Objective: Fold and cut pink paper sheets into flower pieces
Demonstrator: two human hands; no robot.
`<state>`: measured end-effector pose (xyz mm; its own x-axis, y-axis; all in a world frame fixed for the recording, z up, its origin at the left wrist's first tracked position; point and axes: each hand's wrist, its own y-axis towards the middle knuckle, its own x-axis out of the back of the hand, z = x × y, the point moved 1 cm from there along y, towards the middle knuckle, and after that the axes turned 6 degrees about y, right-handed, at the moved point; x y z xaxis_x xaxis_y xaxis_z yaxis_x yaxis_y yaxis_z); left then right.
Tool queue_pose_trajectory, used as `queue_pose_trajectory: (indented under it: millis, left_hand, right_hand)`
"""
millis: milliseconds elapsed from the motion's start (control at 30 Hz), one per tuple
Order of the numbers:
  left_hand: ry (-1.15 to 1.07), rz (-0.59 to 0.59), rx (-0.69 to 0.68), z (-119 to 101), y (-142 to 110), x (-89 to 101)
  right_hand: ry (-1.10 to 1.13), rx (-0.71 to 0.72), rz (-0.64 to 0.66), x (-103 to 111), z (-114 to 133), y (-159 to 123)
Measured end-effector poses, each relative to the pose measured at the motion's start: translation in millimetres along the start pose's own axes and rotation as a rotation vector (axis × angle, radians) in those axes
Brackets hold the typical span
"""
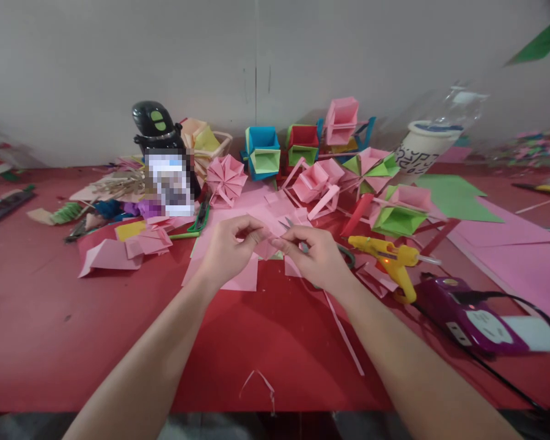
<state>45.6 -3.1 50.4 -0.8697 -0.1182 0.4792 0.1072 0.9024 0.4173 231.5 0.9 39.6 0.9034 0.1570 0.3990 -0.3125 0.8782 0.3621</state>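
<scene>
Over the middle of the red table, my left hand (231, 247) and my right hand (316, 253) meet at a small pink piece of paper (264, 249). Both hands pinch it between thumb and fingers; the fingertips partly cover it. Pink paper sheets (241, 278) lie beneath and behind the hands. A pair of scissors (348, 256) shows partly under my right hand, its blade tip poking out behind the fingers. On the right, a long pink paper strip (346, 336) rests on the table beside my right forearm.
Several folded paper pieces, including a blue and green one (263, 153) and a pink pinwheel-like one (226, 179), stand at the back. A yellow glue gun (385, 253) and purple power strip (467, 311) with cables lie right. A white cup (428, 146) stands behind; a black figure (158, 125) stands back left.
</scene>
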Motion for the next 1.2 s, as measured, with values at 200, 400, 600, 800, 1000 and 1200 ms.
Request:
queue_pose_trajectory:
  millis: [200,400,600,800,1000,1200]
  left_hand:
    - [-0.008,0.099,-0.018,3.6,-0.4,2.2]
    - [0.015,0.024,-0.007,2.5,1.4,2.8]
    - [0.116,0.182,0.021,11.7,0.9,10.6]
    - [0.786,-0.101,0.217,37.7,-2.3,64.0]
    - [0.912,0.104,0.258,27.6,0.0,56.2]
    - [0.706,0.316,0.150,20.3,-0.4,23.2]
  right_hand:
    - [0.049,-0.054,0.073,0.5,-0.8,0.6]
    - [0.041,-0.025,0.020,-0.7,-0.4,1.2]
    - [-0.010,-0.021,0.040,-5.4,-5.2,0.5]
    - [0.019,-0.012,0.061,-6.0,-0.1,0.0]
    - [0.001,0.014,0.104,-8.1,3.7,-1.4]
    - [-0.083,0.059,0.123,-9.9,-0.1,-2.6]
